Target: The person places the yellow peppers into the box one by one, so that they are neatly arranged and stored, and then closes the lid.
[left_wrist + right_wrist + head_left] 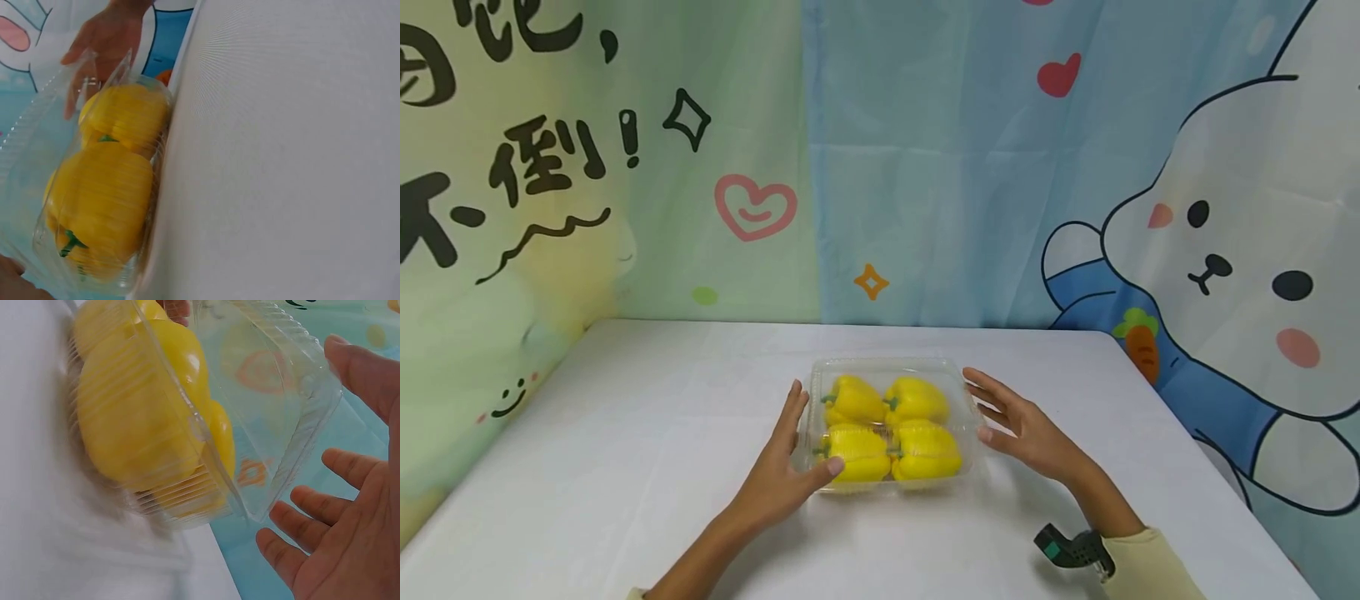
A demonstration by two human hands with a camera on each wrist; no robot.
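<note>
A clear plastic clamshell box (967, 417) lies on the white table with several yellow bell peppers (854, 400) in it, green stems pointing left. Its transparent lid (300, 450) stands partly raised above the peppers in the right wrist view. Along the box's left side is my left hand (778, 483), fingers extended, thumb over the front left corner. To the right, my right hand (1026, 429) has its fingers spread and holds nothing; its fingertips are close to the lid's edge. Whether either hand touches the plastic, I cannot tell. Only a bit of the left hand shows in the left wrist view.
The white table (625, 467) extends around the box on all sides. Behind it hangs a printed cloth backdrop (925, 208) with hearts, lettering and a white cartoon animal. A dark device (1075, 550) is strapped to the right wrist.
</note>
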